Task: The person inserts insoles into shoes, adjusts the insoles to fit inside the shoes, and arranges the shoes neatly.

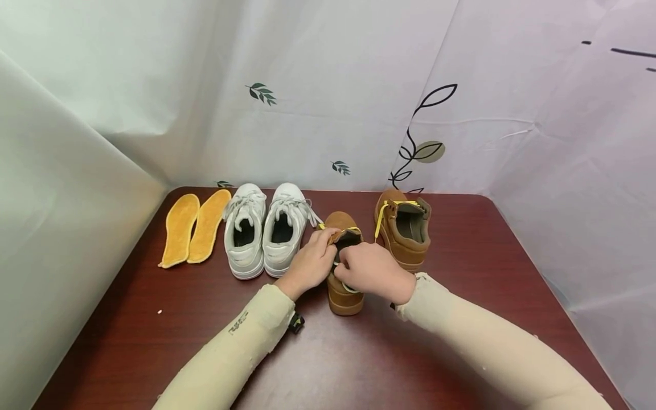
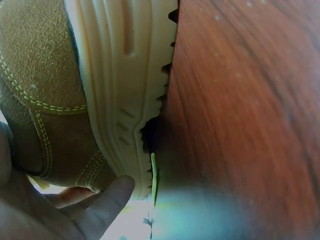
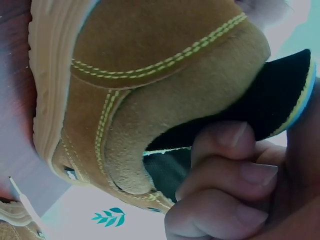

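Note:
A tan suede shoe (image 1: 344, 299) with yellow laces stands on the table, its toe pointing away from me. My left hand (image 1: 314, 259) holds its left side near the opening; in the left wrist view the thumb of this hand (image 2: 75, 212) lies against the pale rubber sole (image 2: 117, 90). Over the opening, the right hand (image 1: 376, 270) has its fingers curled. It pinches an insole (image 3: 287, 87) with a black face and a yellowish edge, seen in the right wrist view. Part of the insole is inside the shoe, and the fingers hide some of it.
The matching tan shoe (image 1: 410, 245) stands to the right, yellow lace hanging loose. On the left are two white sneakers (image 1: 246, 259) side by side, then two fluffy yellow insoles (image 1: 179, 230). A pale curtain (image 1: 318, 131) hangs behind the brown table (image 1: 318, 364).

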